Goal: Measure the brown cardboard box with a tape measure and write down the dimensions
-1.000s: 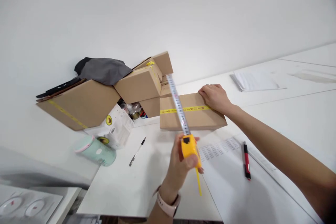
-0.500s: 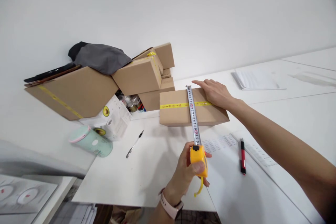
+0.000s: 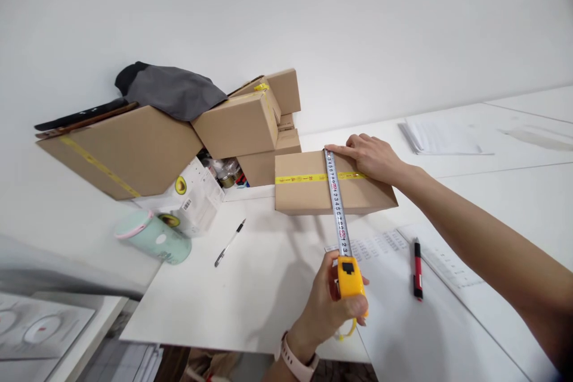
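Note:
A closed cardboard box with a strip of yellow printed tape sits on the white table. My left hand, a pale watch band at its wrist, is closed around a yellow tape measure in front of the box. The pulled-out metal blade runs from its case across the box top to the far edge. My right hand rests over the box's far right part, gripping it, with the index finger stretched to the blade's end. Its thumb is hidden.
Stacked cardboard boxes with a grey cloth stand at the back left. Nearer are a white avocado-print box, a mint tumbler and a black-and-clear pen. A red pen and printed sheets lie right; more papers lie behind.
My left hand has moved slightly right and nearer with the tape measure. The blade has shifted right along the box, and my right index fingertip now meets its end.

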A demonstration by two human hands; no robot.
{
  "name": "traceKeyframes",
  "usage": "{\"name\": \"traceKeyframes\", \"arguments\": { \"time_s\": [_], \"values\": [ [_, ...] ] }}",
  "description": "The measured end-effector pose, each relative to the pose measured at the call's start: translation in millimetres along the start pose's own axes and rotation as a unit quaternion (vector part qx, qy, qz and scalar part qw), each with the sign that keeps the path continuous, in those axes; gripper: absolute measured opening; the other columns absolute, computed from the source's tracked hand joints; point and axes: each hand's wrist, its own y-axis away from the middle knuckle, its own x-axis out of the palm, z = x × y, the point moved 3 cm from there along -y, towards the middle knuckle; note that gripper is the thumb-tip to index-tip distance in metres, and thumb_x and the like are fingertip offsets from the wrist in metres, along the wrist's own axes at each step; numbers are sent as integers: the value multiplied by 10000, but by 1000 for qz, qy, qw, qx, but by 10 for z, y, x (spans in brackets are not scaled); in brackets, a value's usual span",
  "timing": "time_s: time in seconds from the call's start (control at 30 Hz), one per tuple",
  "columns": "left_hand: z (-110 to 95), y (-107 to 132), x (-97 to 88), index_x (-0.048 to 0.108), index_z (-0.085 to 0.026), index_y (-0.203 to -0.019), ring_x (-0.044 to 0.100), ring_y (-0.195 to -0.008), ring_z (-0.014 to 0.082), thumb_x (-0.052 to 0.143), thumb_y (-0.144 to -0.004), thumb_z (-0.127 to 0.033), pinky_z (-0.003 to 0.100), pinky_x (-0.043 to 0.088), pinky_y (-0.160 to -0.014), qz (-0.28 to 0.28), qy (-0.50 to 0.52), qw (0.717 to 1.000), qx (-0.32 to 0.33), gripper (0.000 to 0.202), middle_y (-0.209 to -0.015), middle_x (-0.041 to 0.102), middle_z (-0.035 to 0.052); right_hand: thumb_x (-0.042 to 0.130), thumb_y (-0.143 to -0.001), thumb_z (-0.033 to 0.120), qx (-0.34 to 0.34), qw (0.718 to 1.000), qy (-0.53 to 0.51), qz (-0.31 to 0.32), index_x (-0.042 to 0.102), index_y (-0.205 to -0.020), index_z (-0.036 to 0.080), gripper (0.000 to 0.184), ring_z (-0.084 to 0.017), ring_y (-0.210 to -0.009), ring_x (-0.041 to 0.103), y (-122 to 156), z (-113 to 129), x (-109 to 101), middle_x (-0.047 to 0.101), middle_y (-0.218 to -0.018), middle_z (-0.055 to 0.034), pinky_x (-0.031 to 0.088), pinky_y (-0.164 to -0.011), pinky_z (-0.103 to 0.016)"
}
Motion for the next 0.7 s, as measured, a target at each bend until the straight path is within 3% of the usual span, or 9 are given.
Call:
{"name": "traceKeyframes", "arguments": {
  "time_s": [0.13,0.27,0.5,0.6,0.7],
  "values": [
    [64,9,-138,496,-219,-1193,632,-628,138,853,-625,-360,268,563,-504,9,32,999,-16,685,-984,629,52,427,-915,121,-2,1000,-13,-11,506,-1466,430,637,-236,-829,511,22,3,-16,626,-1060,-90,352,-709,-351],
    [116,25,-294,433,-225,-1311,614,-483,135,770,-666,-413,278,541,-448,45,45,998,-19,752,-906,680,58,422,-906,119,-3,1000,-14,-17,514,-1462,429,643,-230,-813,501,27,-2,-4,626,-1046,-89,352,-696,-347],
    [119,42,-316,484,-220,-1269,622,-493,130,813,-649,-377,276,548,-484,41,43,998,-10,720,-927,702,65,369,-966,196,8,999,-35,-28,547,-1440,376,538,-244,-851,528,32,-18,9,648,-1050,-102,380,-722,-363],
    [112,112,-325,445,-254,-1330,655,-567,149,842,-638,-406,294,562,-547,23,49,998,23,813,-993,690,67,312,-1022,366,53,997,-41,-28,568,-1419,257,484,-280,-924,560,92,18,-20,677,-1072,-134,395,-760,-393],
    [125,235,-338,447,-275,-1350,652,-724,171,886,-597,-381,325,578,-652,-8,16,998,60,878,-1065,649,67,362,-983,595,90,994,-43,-49,642,-1282,199,569,-312,-976,572,231,128,-84,692,-1092,-146,403,-790,-409]
  ]
}}
